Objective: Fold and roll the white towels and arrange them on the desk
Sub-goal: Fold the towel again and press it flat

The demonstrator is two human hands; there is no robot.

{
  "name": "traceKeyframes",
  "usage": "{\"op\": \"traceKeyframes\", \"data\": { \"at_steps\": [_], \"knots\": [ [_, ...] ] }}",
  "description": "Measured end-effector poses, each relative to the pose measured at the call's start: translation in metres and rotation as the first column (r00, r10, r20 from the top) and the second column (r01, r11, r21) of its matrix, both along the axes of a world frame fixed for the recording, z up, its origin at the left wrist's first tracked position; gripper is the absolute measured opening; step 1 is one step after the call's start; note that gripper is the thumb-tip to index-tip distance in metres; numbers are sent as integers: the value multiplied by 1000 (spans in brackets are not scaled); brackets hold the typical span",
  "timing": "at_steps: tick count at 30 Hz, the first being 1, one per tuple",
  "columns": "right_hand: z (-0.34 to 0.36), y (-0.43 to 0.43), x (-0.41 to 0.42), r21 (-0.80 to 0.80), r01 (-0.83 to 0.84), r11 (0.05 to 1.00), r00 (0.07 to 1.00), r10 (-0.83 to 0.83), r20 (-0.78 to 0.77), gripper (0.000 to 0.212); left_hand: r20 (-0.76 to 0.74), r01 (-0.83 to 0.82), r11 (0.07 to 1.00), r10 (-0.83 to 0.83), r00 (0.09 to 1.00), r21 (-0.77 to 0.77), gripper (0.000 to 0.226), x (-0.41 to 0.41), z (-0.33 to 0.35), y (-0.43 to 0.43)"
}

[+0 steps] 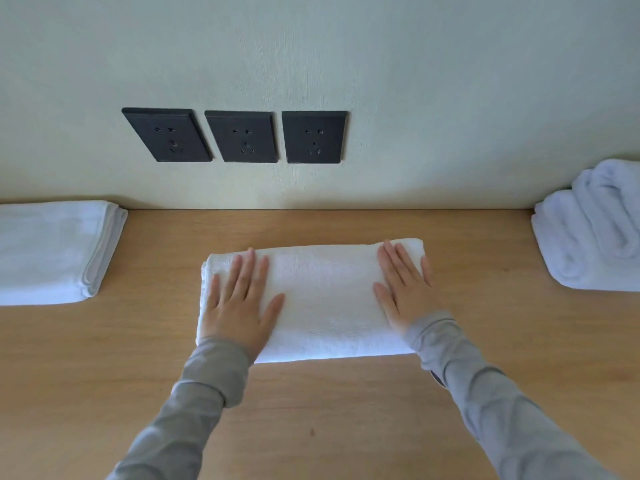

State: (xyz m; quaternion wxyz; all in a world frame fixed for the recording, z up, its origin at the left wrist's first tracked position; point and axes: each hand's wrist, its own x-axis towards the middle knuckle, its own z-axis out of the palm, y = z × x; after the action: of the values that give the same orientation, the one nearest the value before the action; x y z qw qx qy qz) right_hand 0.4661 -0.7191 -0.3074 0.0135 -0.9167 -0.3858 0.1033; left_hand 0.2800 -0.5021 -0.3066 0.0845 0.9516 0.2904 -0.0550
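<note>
Head view: a folded white towel (322,299) lies on the wooden counter (311,410) at the centre of the frame. The left hand (239,303) presses flat on its left end, fingers straight and spread; the right hand (405,289) lies flat on its right end likewise. Folded towels (52,251) sit at the left edge, rolled towels (588,230) at the right edge, both by the wall (415,81). Three black sockets (242,136) are mounted above.
</note>
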Motion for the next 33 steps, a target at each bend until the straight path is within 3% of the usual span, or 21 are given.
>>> {"op": "traceKeyframes", "data": {
  "at_steps": [13, 15, 16, 18, 20, 22, 24, 26, 28, 30, 33],
  "knots": [
    [10, 6, 0, 62, 25, 998, 998, -21, -63, 59, -68, -18, 1000, 17, 998, -18, 67, 9, 9, -1],
    [22, -2, -9, 248, 97, 964, 994, -82, -71, 61, 45, -74, 996, 76, 996, -49, 70, 4, 22, -9],
    [27, -8, -17, 386, 185, 904, 982, -159, -98, 60, 168, -132, 988, 145, 975, -86, 70, 0, 29, -16],
    [32, -24, -38, 586, 427, 689, 904, -349, -247, 56, 450, -295, 922, 382, 807, -253, 71, -13, 39, -38],
    [28, -39, -59, 591, 661, 463, 745, -497, -445, 55, 522, -475, 723, 691, 500, -502, 75, -25, 44, -66],
    [18, -46, -74, 484, 848, 218, 512, -576, -638, 56, 308, -583, 368, 929, 205, -724, 80, -32, 39, -84],
    [12, -48, -83, 368, 929, 36, 321, -571, -756, 56, -63, -591, -30, 997, 35, -806, 86, -35, 32, -94],
    [10, -44, -83, 218, 969, -118, 133, -493, -860, 64, -327, -437, -307, 944, -31, -846, 91, -33, 27, -98],
    [12, -35, -80, -64, 958, -278, -149, -295, -944, 78, -458, -199, -451, 889, -10, -870, 88, -28, 27, -100],
    [18, -27, -80, -326, 896, -302, -357, -52, -933, 87, -503, -62, -501, 864, 21, -863, 85, -21, 28, -99],
    [23, -14, -83, -408, 887, -215, -398, 92, -913, 94, -473, 33, -475, 880, 37, -880, 65, -10, 27, -87]
  ]
}}
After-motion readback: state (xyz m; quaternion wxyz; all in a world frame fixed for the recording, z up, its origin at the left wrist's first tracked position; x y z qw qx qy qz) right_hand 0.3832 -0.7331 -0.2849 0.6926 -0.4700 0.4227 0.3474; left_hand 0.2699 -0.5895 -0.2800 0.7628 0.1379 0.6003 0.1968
